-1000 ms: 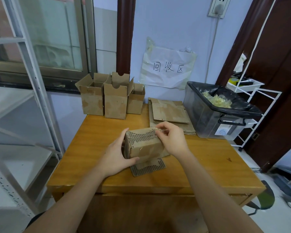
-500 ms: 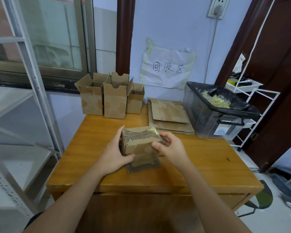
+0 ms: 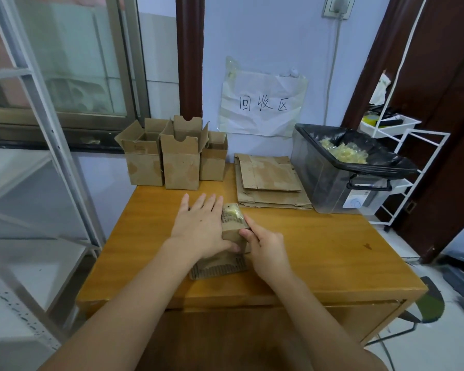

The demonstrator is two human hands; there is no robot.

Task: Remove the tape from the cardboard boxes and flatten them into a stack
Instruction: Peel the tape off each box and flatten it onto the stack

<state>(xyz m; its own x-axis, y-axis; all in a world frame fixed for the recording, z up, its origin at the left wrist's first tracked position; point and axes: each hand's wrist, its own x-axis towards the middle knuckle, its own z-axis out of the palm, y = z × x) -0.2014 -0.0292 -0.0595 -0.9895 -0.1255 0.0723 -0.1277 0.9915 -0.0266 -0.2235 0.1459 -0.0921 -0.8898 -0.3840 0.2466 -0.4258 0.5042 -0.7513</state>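
At the right of the frame a dark translucent bin [image 3: 330, 183] lined with a black bag [image 3: 373, 156] holds a heap of crumpled yellowish tape [image 3: 342, 152]. Three upright cardboard boxes [image 3: 181, 162] stand open-topped at the far left of the wooden table [image 3: 332, 250], flaps raised; what is inside them cannot be seen. Between them and the bin lies a stack of flattened cardboard [image 3: 269, 183], matte brown with creased edges. In the middle of the frame, the left hand [image 3: 201, 226] lies flat on a small cardboard box [image 3: 233, 228], its fingers straight and spread. The right hand [image 3: 265, 245] has its fingers curled against the box's near right edge. A wad of yellowish tape [image 3: 232, 210] sits on the box's far end. A torn corrugated flap [image 3: 220, 267], ribbed surface showing, rests on the table just below the hands.
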